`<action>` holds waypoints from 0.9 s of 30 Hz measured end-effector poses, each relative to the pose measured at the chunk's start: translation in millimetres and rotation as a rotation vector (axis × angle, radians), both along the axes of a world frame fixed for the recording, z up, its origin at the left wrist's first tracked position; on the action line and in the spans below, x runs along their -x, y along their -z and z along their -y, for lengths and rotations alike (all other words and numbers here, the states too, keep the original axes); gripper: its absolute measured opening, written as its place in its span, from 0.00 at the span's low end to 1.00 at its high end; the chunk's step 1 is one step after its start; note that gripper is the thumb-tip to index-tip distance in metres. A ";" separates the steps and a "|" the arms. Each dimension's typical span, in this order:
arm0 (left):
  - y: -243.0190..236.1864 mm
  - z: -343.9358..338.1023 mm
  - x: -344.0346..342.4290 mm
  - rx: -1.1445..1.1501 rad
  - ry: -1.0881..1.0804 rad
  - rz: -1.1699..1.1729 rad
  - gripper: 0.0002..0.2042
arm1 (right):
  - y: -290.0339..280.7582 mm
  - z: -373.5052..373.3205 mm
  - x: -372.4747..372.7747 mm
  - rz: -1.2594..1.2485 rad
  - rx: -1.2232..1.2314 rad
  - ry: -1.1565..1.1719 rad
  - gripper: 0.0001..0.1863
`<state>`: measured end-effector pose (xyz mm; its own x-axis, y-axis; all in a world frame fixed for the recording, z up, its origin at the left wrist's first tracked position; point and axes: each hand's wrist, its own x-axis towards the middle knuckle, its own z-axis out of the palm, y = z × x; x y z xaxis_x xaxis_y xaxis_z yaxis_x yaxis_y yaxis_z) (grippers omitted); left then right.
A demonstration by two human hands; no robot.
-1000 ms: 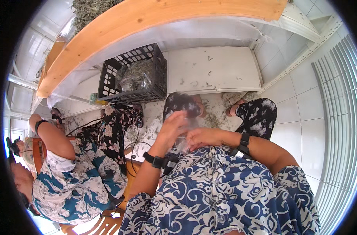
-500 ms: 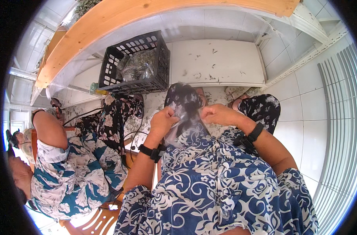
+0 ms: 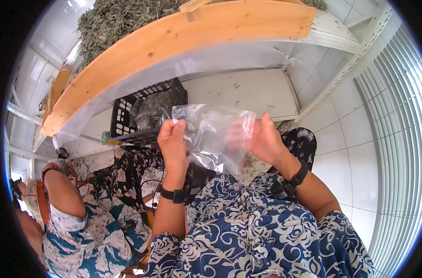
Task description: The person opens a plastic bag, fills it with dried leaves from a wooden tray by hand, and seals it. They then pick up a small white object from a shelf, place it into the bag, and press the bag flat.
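1. Both hands hold a clear plastic bag (image 3: 215, 139) up in front of the chest. The left hand (image 3: 173, 141) is clenched on the bag's left edge, with the thumb and curled fingers pinching the film near its top corner.
2. The right hand (image 3: 266, 139) grips the opposite edge. Its fingers lie behind the film and show through it as a blur; the thumb side presses at the rim.
3. The bag hangs between the two grips, stretched flat across and crinkled at the lower part, below the left hand. It looks empty, though the film's glare makes that hard to be sure of.
4. By my reading, the step in hand is opening the bag: both grips sit at its upper edge, as if to part the two layers.
5. The next move would call for sliding thumb against fingers at each grip so that the layers separate, then drawing the hands slightly apart without letting the film slip.
6. Beyond the grips, past the left hand, stands a black crate (image 3: 146, 113) holding dried leaves (image 3: 153, 109). A wooden beam (image 3: 183, 51) runs above both hands.
7. To the left of the left grip, well apart, another person (image 3: 67, 204) in a patterned garment sits working.
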<state>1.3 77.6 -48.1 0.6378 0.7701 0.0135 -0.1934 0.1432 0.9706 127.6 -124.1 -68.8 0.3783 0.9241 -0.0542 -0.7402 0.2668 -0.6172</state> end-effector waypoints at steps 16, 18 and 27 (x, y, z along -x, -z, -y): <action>35.3 -14.0 2.6 0.089 -0.067 0.075 0.04 | -43.2 18.8 -15.1 0.737 0.453 0.309 0.08; 31.2 -10.0 -0.3 -0.145 -0.271 -0.043 0.06 | -48.5 20.1 -13.8 0.806 0.505 0.343 0.08; -12.4 70.6 -21.5 0.132 0.506 -0.033 0.07 | -40.5 3.6 3.8 1.288 0.561 0.536 0.11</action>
<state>22.8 7.1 -35.7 0.9289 0.3594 -0.0892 -0.0381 0.3324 0.9424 123.8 -127.7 -28.4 0.7183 0.6373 0.2791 0.4796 -0.1628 -0.8623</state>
